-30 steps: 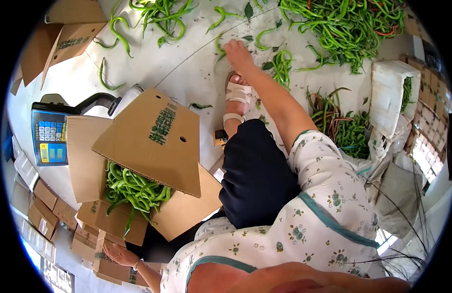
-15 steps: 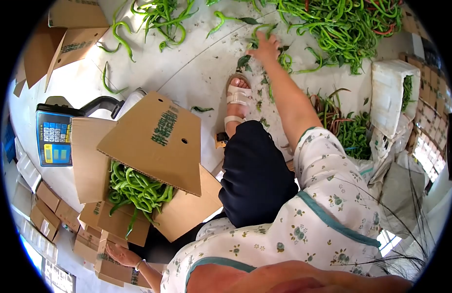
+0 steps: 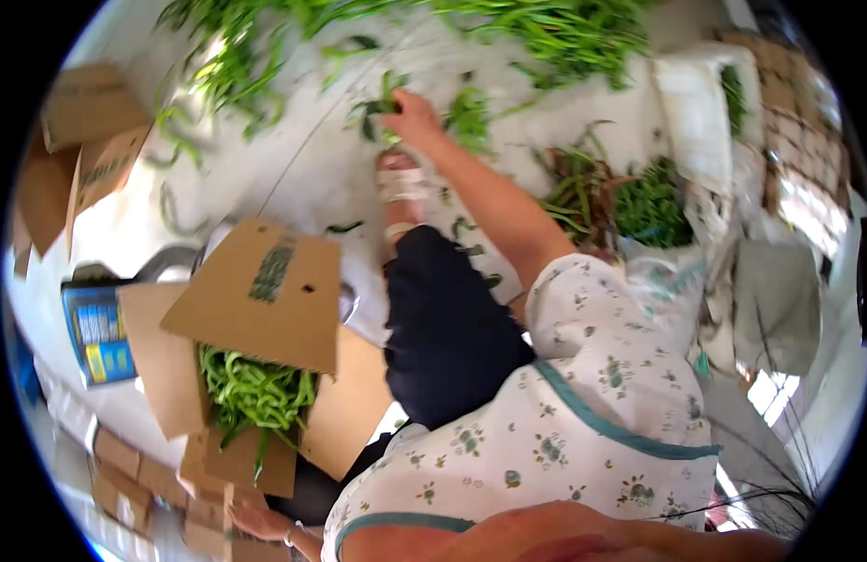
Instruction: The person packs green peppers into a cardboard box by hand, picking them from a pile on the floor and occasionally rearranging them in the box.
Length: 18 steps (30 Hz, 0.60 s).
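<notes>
At far left, a scale display (image 3: 98, 332) is standing beside an open carton (image 3: 162, 361), whose flaps (image 3: 241, 314) are spreading outward, probably leaving room for the green peppers (image 3: 255, 389) filling it. The left hand (image 3: 257, 520) is resting low beside it, fingers stretching out and apparently holding nothing, perhaps for balance. The right hand (image 3: 414, 122) is hanging low at the floor (image 3: 330, 187), fingers curving at a loose pepper (image 3: 389, 84); blur is hiding whether they are pinching it. Farther right, a foam box (image 3: 691, 122) is holding greens (image 3: 731, 98).
</notes>
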{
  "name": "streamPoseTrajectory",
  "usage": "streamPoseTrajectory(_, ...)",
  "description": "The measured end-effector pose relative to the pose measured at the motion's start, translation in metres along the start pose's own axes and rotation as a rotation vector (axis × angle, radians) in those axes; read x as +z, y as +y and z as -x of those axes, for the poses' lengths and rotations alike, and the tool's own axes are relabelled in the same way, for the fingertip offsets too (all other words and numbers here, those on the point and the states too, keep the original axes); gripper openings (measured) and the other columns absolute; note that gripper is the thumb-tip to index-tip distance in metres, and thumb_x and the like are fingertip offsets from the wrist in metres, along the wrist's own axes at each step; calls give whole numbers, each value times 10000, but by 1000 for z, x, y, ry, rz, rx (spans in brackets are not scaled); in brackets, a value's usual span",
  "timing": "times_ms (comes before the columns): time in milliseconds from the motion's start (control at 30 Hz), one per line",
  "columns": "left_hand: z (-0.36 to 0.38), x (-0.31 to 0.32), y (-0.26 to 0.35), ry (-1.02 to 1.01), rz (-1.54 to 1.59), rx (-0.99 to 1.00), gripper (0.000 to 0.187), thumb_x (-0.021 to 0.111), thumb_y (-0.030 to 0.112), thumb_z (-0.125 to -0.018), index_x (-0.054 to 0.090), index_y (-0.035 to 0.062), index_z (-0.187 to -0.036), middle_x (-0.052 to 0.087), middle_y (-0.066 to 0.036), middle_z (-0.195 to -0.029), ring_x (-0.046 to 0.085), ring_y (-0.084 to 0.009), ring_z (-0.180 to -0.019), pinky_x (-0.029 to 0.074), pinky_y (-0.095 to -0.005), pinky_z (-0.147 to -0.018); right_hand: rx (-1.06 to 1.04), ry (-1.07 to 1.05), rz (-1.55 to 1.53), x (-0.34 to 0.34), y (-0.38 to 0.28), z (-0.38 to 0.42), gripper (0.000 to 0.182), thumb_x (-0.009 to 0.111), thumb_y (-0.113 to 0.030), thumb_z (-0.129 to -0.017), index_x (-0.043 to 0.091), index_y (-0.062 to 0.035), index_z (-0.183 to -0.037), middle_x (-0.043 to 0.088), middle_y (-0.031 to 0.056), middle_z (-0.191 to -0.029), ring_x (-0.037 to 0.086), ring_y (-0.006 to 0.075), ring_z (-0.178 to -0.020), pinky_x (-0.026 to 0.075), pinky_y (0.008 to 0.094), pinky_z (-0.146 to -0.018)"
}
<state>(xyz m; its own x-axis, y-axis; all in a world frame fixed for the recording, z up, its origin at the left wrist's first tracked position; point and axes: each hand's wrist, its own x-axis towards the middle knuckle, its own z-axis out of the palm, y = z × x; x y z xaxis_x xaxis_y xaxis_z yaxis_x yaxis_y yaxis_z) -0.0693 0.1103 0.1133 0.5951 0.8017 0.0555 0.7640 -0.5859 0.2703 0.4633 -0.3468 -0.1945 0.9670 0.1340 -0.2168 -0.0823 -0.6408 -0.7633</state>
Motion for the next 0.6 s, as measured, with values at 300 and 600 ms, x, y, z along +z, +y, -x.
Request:
streamPoseTrajectory(300,-7,-12,9,-5,-416,105,398,446,279,-938,476,41,-1256,484,-131,-1285,447,-301,-1181,379,-395,-966,529,442,-506,-460,43,83,403,665,-195,-768,555,-47,-1126,598,108,-1033,596,246,-889,501,349,-753)
streamPoseTrajectory(600,-1,-9,18,-10,-468,30,394,440,271,-927,481,42,-1245,474,-134,-1285,438,-308,-1182,352,-399,-985,582,716,545,-604,127,48,320,577,-285,-824,623,-94,-1077,602,94,-1072,602,215,-868,484,323,-724)
